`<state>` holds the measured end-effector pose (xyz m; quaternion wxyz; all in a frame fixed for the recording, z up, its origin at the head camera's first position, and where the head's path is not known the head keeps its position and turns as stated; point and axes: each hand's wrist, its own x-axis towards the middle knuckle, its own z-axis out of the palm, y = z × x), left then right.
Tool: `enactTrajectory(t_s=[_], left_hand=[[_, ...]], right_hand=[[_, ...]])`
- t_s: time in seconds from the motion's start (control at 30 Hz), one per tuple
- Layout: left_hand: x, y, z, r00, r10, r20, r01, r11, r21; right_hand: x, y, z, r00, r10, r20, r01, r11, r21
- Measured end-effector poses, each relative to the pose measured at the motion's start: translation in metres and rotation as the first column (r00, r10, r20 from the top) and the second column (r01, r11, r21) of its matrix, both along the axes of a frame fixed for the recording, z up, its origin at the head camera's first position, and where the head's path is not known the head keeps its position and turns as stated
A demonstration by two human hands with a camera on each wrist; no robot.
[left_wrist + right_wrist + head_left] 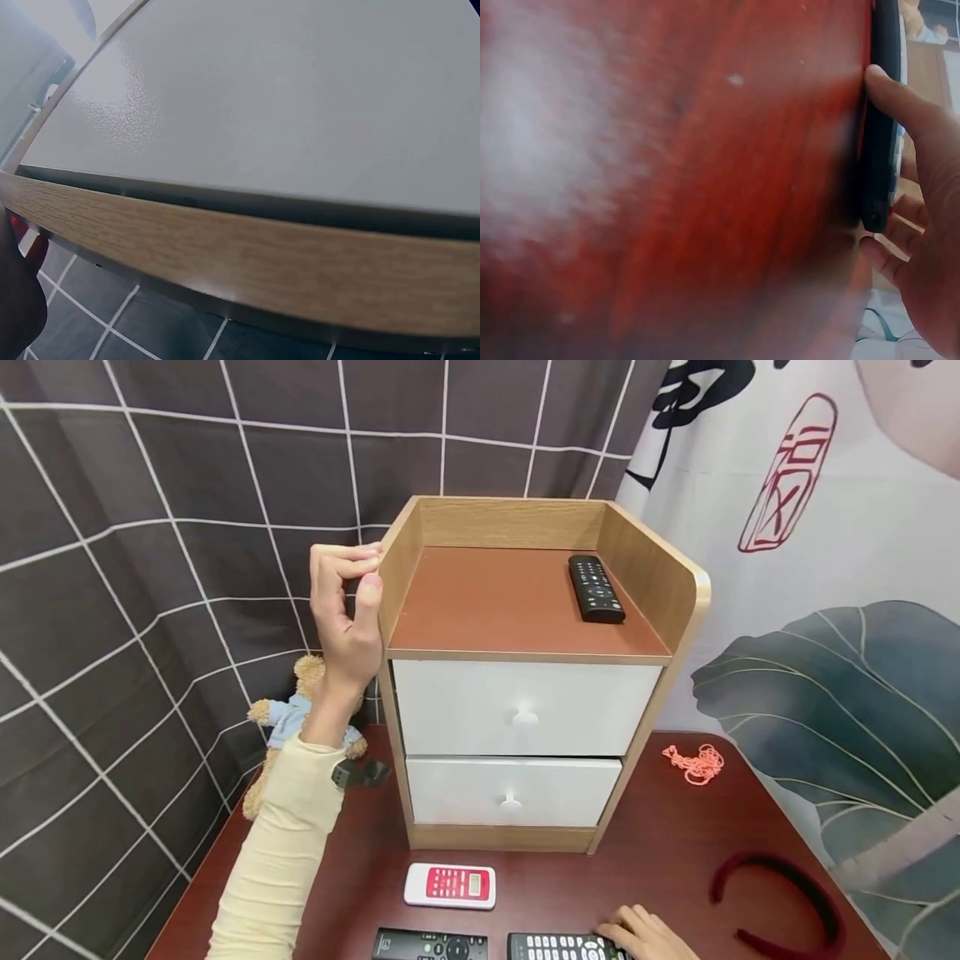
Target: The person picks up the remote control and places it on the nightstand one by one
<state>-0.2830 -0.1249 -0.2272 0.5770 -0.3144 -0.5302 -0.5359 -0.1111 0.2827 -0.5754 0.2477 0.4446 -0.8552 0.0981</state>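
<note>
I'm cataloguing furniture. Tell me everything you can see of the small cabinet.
The cabinet stands upright on the reddish-brown table, light and wood-like, with two white drawers, each with a small white knob; both look closed or nearly so. Three raised walls border its brown top, where a black remote lies. The left hand touches its left wall.

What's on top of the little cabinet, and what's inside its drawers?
A black remote lies on the brown top of the cabinet. The white drawer fronts hide whatever might be inside.
</note>
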Motion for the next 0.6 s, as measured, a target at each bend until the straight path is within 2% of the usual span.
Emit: enactTrajectory(t_s=[0.1,0.33,0.53,0.6], left_hand=[[0.000,0.002,0.000,1.000,-0.008,0.003,0.008,1.000,0.009],[0.001,-0.001,0.001,1.000,-0.005,0.009,0.005,1.000,-0.004],[0.001,0.000,-0.001,1.000,-0.005,0.011,0.005,1.000,-0.014],[0.000,-0.001,-0.002,1.000,-0.004,0.008,0.004,1.000,-0.012]], right_hand=[[0.003,0.001,-0.001,0.999,-0.011,-0.039,0.011,1.000,-0.002],[0.001,-0.001,0.006,0.997,-0.007,0.070,0.001,0.996,0.089],[-0.001,-0.007,0.006,0.998,0.059,-0.024,-0.057,0.996,0.067],[0.000,-0.012,0.006,0.998,0.052,-0.020,-0.051,0.997,0.059]])
